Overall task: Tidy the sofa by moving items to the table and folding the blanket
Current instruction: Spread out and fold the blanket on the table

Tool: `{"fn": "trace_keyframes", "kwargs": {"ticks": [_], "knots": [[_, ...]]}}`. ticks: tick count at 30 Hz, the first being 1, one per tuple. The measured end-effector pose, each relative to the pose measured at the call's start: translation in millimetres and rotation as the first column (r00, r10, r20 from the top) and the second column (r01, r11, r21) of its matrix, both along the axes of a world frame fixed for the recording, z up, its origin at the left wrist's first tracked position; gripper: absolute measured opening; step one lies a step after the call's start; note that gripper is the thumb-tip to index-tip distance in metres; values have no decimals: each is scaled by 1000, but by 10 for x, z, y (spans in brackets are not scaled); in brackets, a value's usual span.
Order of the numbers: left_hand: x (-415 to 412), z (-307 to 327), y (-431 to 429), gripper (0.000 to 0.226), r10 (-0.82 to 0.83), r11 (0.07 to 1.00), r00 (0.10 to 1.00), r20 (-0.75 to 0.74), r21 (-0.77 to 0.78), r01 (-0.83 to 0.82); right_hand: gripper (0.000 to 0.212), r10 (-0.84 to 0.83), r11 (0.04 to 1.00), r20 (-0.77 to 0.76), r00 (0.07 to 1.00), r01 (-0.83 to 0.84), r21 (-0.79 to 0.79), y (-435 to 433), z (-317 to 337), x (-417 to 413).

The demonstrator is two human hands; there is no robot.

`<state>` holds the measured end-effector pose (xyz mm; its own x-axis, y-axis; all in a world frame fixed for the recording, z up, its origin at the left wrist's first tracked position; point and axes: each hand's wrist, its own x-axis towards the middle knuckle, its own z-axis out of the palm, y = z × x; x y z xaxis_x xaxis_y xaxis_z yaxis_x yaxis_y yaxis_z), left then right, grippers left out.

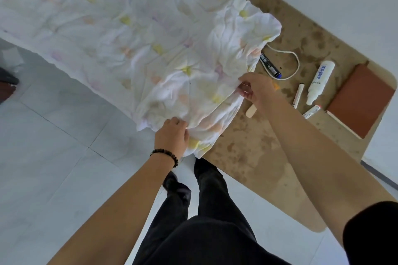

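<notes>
A white blanket (pixel 133 34) with pale yellow, pink and purple patches lies spread and wrinkled over the brown mottled table (pixel 254 157), hanging past its left edge. My left hand (pixel 172 135), with a dark bead bracelet on the wrist, pinches the blanket's near corner at the table edge. My right hand (pixel 256 88) grips the blanket's right-hand edge a little farther along. Both hands are closed on the cloth.
On the table right of the blanket lie a black marker (pixel 270 66), a white cord (pixel 295 60), a white bottle (pixel 321 82), two white pens (pixel 298 95), a pale stick (pixel 251 111) and a brown notebook (pixel 361 101). White tiled floor (pixel 53 157) surrounds the table; my dark-trousered legs stand at its edge.
</notes>
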<state>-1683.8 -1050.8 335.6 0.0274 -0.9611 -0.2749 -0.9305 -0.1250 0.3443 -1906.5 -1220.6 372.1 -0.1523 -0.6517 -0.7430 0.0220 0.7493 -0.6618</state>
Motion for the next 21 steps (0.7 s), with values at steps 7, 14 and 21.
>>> {"fn": "trace_keyframes", "kwargs": {"ticks": [7,14,21], "knots": [[14,253,436,19,108,936,992,-58,-331,-121,16,-93,991,132,987,79,106,35,-4,78],[-386,40,633,20,-14,1000,1000,-23,26,14,7,276,961,-421,864,-239,140,55,-66,-110],[-430,-21,393,28,-17,999,1000,17,31,17,35,260,963,-478,839,-265,59,-311,-136,-34]]}}
